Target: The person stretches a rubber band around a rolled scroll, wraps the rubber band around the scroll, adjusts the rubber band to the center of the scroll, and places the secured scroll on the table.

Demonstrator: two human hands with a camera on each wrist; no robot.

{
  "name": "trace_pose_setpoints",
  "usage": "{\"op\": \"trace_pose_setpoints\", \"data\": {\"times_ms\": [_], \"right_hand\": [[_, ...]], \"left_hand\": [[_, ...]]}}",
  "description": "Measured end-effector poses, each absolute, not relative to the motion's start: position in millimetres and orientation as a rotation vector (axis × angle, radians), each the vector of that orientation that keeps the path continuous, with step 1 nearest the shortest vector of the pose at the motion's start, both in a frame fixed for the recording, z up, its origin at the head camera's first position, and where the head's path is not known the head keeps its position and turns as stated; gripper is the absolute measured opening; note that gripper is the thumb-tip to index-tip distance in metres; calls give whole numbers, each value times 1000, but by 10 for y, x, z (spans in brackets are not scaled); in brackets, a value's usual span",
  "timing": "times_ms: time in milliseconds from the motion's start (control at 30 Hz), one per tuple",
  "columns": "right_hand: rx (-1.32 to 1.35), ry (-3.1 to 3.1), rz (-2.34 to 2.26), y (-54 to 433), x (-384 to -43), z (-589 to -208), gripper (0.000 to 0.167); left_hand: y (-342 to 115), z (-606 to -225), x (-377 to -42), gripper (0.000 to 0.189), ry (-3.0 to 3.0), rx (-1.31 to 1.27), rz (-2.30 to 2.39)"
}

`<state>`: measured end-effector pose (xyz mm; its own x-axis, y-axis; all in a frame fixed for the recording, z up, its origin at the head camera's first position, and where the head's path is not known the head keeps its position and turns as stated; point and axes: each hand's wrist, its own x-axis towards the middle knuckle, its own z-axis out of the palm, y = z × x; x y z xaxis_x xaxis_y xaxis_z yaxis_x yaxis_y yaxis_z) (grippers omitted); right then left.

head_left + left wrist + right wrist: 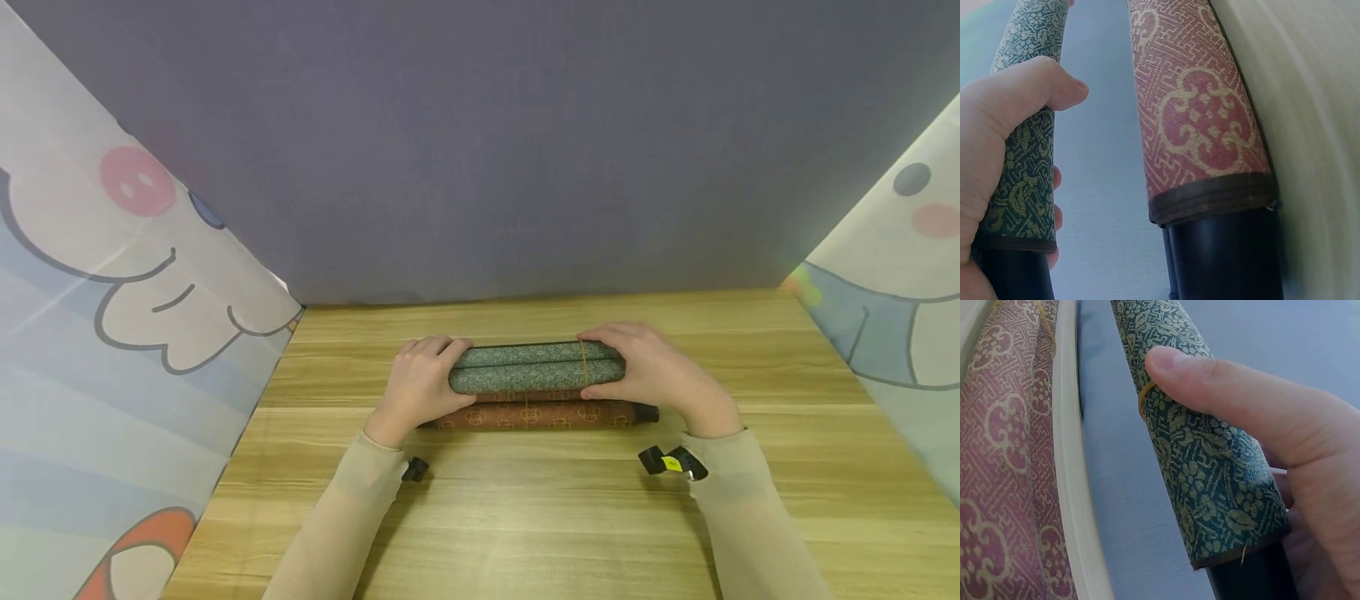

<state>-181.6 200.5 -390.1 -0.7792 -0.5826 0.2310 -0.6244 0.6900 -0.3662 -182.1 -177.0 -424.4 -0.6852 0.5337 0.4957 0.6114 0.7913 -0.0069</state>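
Note:
My left hand grips the left end of a green brocade-covered scroll, its thumb lying along the near side. At the other end, my right hand holds it with thumb and fingers. The green scroll looks like two rolls side by side, with a yellow elastic band round them near the right hand. Black end pieces stick out past the cloth. Lying on the table just in front of it, a red scroll with gold motifs and black ends is partly hidden by the green one.
The wooden table runs back to a grey-blue panel. Cartoon-printed panels stand at the left and right. Black wrist devices stick out at both cuffs, near the table surface.

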Motion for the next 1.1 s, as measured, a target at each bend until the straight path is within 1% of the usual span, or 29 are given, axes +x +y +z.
{"op": "trace_pose_setpoints", "data": {"times_ms": [700,833,1000,1100], "right_hand": [[1028,-2786,670,1971,-1801,-3906,82],[1084,-2755,647,1871,-1803,-3937,86],[1151,-2724,639,1698,-1787,-3978,95],[1139,-2730,637,1655,-1764,-3977,101]], "left_hand": [[-1734,-4230,-1804,84,-2477,-868,-210],[-1718,-4223,-1790,82,-2469,-890,-219],[-1699,-4243,-1790,82,-2489,-899,-224],[-1696,-4247,-1791,82,-2497,-897,-225]]}}
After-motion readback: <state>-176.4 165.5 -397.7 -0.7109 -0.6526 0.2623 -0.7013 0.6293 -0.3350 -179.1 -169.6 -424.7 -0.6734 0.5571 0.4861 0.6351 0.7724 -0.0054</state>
